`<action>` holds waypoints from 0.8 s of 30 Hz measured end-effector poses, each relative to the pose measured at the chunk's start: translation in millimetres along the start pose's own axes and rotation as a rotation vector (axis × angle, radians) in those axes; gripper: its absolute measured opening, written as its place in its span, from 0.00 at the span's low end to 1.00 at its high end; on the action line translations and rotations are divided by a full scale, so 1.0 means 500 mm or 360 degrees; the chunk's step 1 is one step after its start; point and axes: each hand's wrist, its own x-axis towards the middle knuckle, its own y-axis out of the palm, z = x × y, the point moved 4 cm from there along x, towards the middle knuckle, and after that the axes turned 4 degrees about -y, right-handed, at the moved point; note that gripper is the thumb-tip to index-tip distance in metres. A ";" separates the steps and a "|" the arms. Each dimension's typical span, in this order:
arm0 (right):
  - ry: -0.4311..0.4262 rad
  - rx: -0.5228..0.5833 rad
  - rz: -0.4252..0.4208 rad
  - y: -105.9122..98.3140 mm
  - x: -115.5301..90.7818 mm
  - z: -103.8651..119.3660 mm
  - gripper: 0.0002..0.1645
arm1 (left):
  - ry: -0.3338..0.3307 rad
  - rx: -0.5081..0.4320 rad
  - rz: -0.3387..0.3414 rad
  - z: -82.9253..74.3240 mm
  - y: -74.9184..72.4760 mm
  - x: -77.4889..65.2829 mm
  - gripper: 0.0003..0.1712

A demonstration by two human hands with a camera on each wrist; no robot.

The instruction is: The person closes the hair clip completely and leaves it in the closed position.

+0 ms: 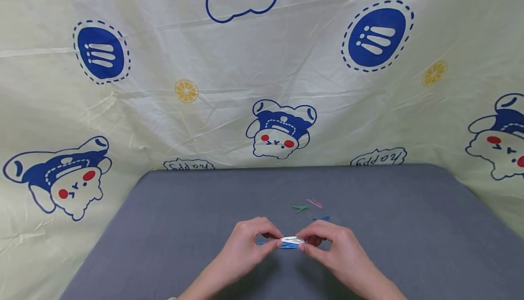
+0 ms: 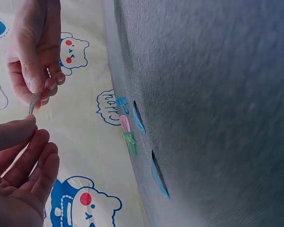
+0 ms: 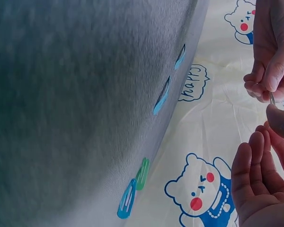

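A white snap hair clip [image 1: 292, 240] is held level above the table, with both hands on it. My left hand [image 1: 249, 243] pinches one end between thumb and index finger; its other fingers are loosely bent in the left wrist view. At the opposite end, my right hand [image 1: 331, 245] pinches the clip the same way. Seen side-on in the left wrist view, the clip [image 2: 34, 103] is thin and spans the gap between the fingertips. Below and behind it in the head view, a blue hair clip [image 1: 289, 247] lies on the table, partly hidden by the hands and white clip.
Farther back on the grey table [image 1: 196, 209] lie a green hair clip [image 1: 300, 208], a pink hair clip [image 1: 314, 203] and another blue one [image 1: 322, 218]. Two blue clips lie nearer, one beyond the other [image 2: 160, 175]. A cream cloth [image 1: 229, 63] printed with cartoon bears hangs behind the table.
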 end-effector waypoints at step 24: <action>-0.0021 -0.0165 0.0261 -0.047 0.026 -0.067 0.07 | -0.0333 -0.0080 0.0516 0.058 0.058 0.098 0.01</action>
